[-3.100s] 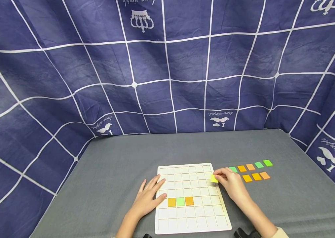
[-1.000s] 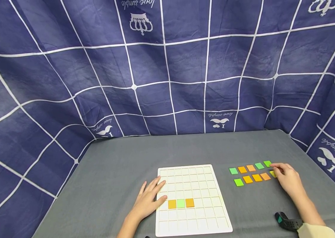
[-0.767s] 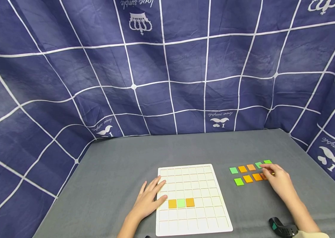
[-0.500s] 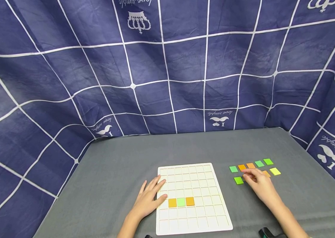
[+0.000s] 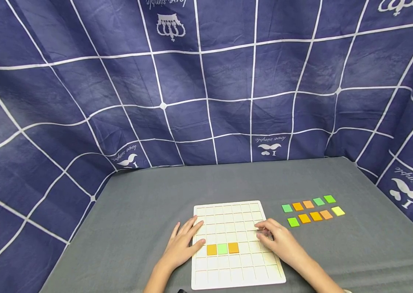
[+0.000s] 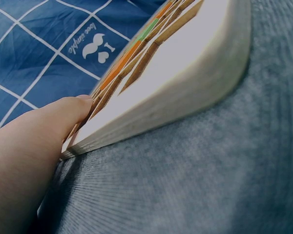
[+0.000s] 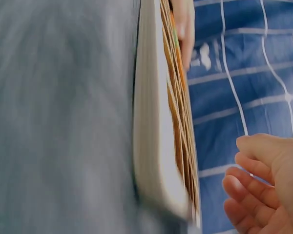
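A white grid board (image 5: 239, 274) lies on the grey cloth. One row of it holds an orange tile (image 5: 211, 249), a light green tile (image 5: 222, 248) and a darker orange tile (image 5: 233, 248). My left hand (image 5: 180, 245) rests on the board's left edge, fingers spread and thumb beside the first tile; the left wrist view shows the thumb at the rim. Over the board's right part hovers my right hand (image 5: 280, 241), its fingers loosely bent. In the right wrist view that hand (image 7: 268, 183) has nothing between thumb and fingers.
Right of the board lie two rows of loose square tiles, among them a green tile (image 5: 293, 222), an orange tile (image 5: 316, 216) and a yellow tile (image 5: 337, 211). A blue curtain (image 5: 228, 118) with white lines hangs behind the grey surface (image 5: 148, 195).
My right hand carried the yellow tile from the board's right edge to the right end of the nearer row, let go, and came back left over the board. My left hand stayed put.
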A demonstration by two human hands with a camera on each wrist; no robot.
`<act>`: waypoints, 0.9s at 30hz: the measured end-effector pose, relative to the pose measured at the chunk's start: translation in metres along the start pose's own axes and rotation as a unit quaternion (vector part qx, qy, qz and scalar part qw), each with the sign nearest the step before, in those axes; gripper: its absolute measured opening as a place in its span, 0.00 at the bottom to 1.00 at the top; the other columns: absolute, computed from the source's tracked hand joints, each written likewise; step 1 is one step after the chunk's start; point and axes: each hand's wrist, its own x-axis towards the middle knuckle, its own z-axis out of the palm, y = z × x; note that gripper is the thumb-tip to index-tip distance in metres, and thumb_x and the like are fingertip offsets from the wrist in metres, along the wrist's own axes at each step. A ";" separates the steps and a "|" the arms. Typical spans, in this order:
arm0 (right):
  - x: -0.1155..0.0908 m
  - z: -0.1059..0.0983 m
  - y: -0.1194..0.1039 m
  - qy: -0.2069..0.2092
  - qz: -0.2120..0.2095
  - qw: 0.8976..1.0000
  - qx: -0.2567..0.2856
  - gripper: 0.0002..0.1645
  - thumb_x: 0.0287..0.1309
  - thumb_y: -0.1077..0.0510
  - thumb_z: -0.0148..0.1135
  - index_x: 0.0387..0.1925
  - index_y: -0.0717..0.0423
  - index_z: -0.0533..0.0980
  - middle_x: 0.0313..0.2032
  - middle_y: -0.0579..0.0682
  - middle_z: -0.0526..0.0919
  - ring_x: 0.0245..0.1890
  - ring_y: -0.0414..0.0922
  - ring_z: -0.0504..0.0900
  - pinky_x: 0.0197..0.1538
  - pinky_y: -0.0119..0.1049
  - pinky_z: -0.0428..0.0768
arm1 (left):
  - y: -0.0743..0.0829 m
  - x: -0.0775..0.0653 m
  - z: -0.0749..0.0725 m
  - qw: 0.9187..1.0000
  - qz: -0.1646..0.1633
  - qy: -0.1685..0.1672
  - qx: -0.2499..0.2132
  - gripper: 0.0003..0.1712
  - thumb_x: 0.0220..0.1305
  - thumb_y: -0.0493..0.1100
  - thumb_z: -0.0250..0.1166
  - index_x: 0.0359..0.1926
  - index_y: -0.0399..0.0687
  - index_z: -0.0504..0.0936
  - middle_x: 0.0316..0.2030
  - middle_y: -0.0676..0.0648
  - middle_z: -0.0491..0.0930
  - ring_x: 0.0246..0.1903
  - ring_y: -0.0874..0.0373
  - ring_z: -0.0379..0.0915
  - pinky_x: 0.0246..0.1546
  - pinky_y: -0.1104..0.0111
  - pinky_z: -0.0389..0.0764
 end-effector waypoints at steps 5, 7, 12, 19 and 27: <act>0.000 0.018 -0.016 -0.043 -0.047 0.998 0.027 0.11 0.51 0.56 0.64 0.39 0.48 0.78 0.36 0.37 0.78 0.35 0.34 0.76 0.37 0.28 0.77 | 0.000 0.000 0.000 1.000 0.001 0.001 -0.001 0.32 0.59 0.62 0.54 0.62 0.57 0.67 0.66 0.50 0.61 0.66 0.52 0.56 0.67 0.49 0.44; 0.000 0.024 -0.020 -0.063 -0.062 0.996 0.029 0.10 0.52 0.54 0.63 0.39 0.47 0.77 0.37 0.36 0.78 0.36 0.34 0.76 0.38 0.28 0.77 | 0.000 0.000 0.000 1.000 0.001 0.001 -0.001 0.32 0.59 0.63 0.53 0.62 0.58 0.67 0.66 0.50 0.61 0.66 0.52 0.55 0.67 0.49 0.44; 0.000 0.033 -0.025 -0.102 -0.104 0.989 -0.011 0.13 0.49 0.52 0.65 0.38 0.48 0.77 0.37 0.36 0.75 0.37 0.33 0.75 0.41 0.31 0.77 | 0.000 0.000 0.001 1.000 0.003 -0.004 -0.003 0.33 0.59 0.64 0.52 0.63 0.58 0.67 0.67 0.51 0.60 0.67 0.53 0.54 0.67 0.50 0.42; 0.003 0.038 -0.027 -0.096 -0.130 0.986 -0.048 0.13 0.45 0.55 0.67 0.37 0.51 0.78 0.35 0.37 0.74 0.34 0.33 0.73 0.40 0.31 0.76 | -0.002 0.000 0.002 1.000 0.007 0.004 0.006 0.32 0.59 0.63 0.53 0.62 0.58 0.67 0.66 0.50 0.61 0.66 0.52 0.56 0.67 0.50 0.43; 0.006 0.038 -0.025 -0.106 -0.110 0.988 -0.021 0.14 0.44 0.54 0.67 0.36 0.51 0.78 0.34 0.37 0.73 0.31 0.30 0.69 0.35 0.27 0.73 | -0.003 0.000 0.001 1.000 0.004 0.001 0.004 0.32 0.59 0.63 0.53 0.62 0.58 0.67 0.66 0.51 0.61 0.66 0.52 0.56 0.67 0.50 0.44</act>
